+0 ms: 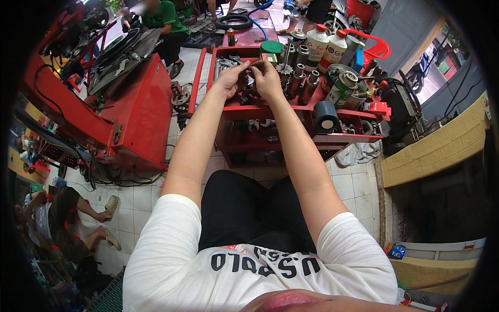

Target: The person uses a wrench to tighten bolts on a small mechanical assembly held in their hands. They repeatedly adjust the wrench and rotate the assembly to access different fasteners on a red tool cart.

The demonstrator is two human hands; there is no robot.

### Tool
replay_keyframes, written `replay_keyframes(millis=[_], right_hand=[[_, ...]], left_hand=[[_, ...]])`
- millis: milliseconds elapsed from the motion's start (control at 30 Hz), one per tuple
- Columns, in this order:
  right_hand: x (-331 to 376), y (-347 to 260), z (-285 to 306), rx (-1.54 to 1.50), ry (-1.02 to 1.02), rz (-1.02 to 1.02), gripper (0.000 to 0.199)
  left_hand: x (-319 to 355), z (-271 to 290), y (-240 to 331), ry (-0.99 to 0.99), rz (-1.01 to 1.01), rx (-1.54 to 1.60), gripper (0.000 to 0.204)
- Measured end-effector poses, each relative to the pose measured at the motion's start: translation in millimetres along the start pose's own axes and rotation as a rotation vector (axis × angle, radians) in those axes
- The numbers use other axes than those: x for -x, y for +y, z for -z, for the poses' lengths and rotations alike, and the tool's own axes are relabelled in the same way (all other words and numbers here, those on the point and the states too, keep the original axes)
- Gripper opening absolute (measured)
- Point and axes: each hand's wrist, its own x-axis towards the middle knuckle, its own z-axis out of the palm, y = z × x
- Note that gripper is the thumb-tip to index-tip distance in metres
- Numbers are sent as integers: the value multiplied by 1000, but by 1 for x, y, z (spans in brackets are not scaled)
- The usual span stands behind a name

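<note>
Both my arms reach forward over a red tool cart (270, 112). My left hand (232, 78) and my right hand (267, 78) are close together above its top tray, fingers pinched around a small dark metal part (248, 83) held between them. Wrenches (224, 62) lie in the tray just left of my hands. Several metal sockets and cylinders (301, 78) stand upright right of my right hand. What exactly the small part is stays too small to tell.
White bottles with red caps (325, 47), cans (343, 86) and a black roll (326, 117) crowd the cart's right side. A red tyre machine (130, 104) stands left. A person in green (163, 26) crouches beyond; another person sits at lower left (62, 218). A yellow low wall (442, 151) is right.
</note>
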Motion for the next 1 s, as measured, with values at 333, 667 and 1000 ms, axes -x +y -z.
replay_keyframes(millis=[333,667,1000], right_hand=[[1,-2,6,137,84,-59,25],[-1,-3,2,263,148,-29,32],[-2,-6,11,258,103,-210,56]], left_hand=[[9,-10,0,-42,-67,-99,14],[-6,-4,-13,-60,-424,-424,16],[0,-10,-15,-97,-534,-548,18]])
